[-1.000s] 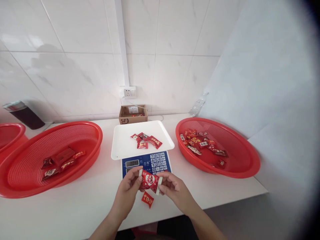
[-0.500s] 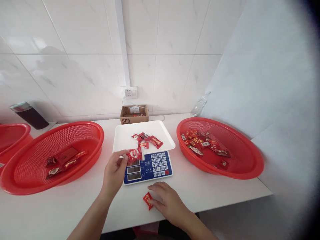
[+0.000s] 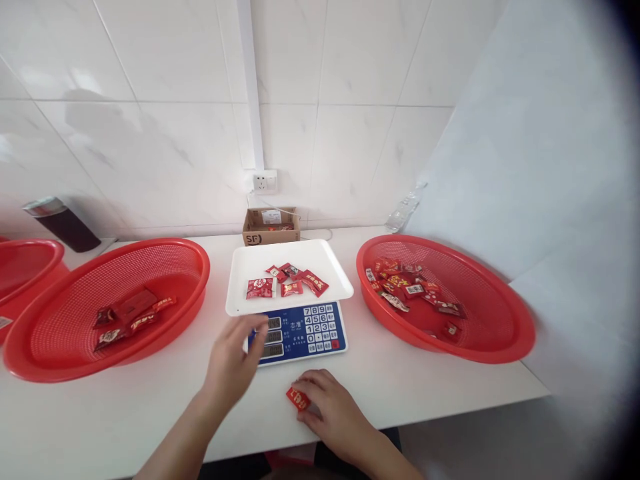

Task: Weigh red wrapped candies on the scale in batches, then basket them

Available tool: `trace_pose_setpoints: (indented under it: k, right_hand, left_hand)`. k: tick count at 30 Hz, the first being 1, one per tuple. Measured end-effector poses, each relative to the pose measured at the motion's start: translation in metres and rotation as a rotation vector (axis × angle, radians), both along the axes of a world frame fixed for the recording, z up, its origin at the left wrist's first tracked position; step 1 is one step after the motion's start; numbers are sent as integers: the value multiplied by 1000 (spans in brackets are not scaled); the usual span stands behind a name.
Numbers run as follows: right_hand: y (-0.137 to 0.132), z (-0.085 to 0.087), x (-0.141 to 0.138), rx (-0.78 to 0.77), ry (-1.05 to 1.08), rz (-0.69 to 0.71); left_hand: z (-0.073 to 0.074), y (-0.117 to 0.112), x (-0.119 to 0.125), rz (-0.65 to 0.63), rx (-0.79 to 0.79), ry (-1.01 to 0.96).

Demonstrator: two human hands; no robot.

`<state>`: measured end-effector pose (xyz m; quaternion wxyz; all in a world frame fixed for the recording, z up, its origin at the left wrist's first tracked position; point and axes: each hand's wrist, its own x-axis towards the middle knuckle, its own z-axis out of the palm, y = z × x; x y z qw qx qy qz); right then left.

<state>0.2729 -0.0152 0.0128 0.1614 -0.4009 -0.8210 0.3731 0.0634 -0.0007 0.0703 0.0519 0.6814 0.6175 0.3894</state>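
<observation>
- Two bare hands are low over the white table (image 3: 150, 407), both at the near side of a scale (image 3: 300, 331).
- The left hand (image 3: 233, 363) is spread open, its fingers apart and slightly bent. It holds nothing. Its fingertips (image 3: 257, 325) hover over the scale's front left corner, by the displays.
- Just beyond those fingertips, a red-and-white packet (image 3: 260, 288) lies flat on the scale's white tray (image 3: 240, 308), clear of the hand.
- Past that packet and to its right, a few more red packets (image 3: 299, 280) lie in a loose cluster on the same tray.
- The right hand (image 3: 327, 410) rests on the table with its fingers curled. The fingertips touch a small red packet (image 3: 299, 398), which lies flat on the table at the hand's left, just in front of the scale. Whether the fingers pinch the packet or only press on it cannot be told.
- The blue keypad (image 3: 320, 325) sits straight beyond the right hand.
- Well to the left of the left hand, a red mesh basket (image 3: 197, 263) holds a few dark red packets.
- Well to the right of the right hand, another red basket (image 3: 505, 347) holds a larger heap.
- A cardboard box (image 3: 271, 227) stands behind the tray, against the tiled wall.
</observation>
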Motion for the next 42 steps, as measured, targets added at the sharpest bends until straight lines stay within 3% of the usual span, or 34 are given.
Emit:
trace_pose_setpoints:
  k: [4,7,10,15,19,22,30,37,42]
  right_hand:
    - [0,-1,-4,22,9,8]
    - [-1,-2,-8,26,85,22]
    - [-4,-2,-11,16,175,49]
    - [-9,6,-10,-79,297,45]
    - [-8,16,-4,-202,325,-109]
    - [-5,20,1,-265,302,-145]
    - [-6,20,4,-134,250,-91]
    - [-6,28,1,-313,287,-72]
    - [-6,29,2,-272,233,-67]
  left_hand:
    - [-36,-44,18,-253,-254,-41]
    - [-57,-59,23,-292,-327,-87]
    - [-64,-64,26,-273,-420,-226]
    - [-60,-63,34,-218,-617,-527]
    - [-53,-61,39,-211,-655,-674]
    - [-48,-61,41,-199,-639,-683]
    - [-43,-63,41,-286,-716,-827]
    - [-46,-66,41,-254,-674,-870]
    - [-43,-67,42,-268,-670,-844]
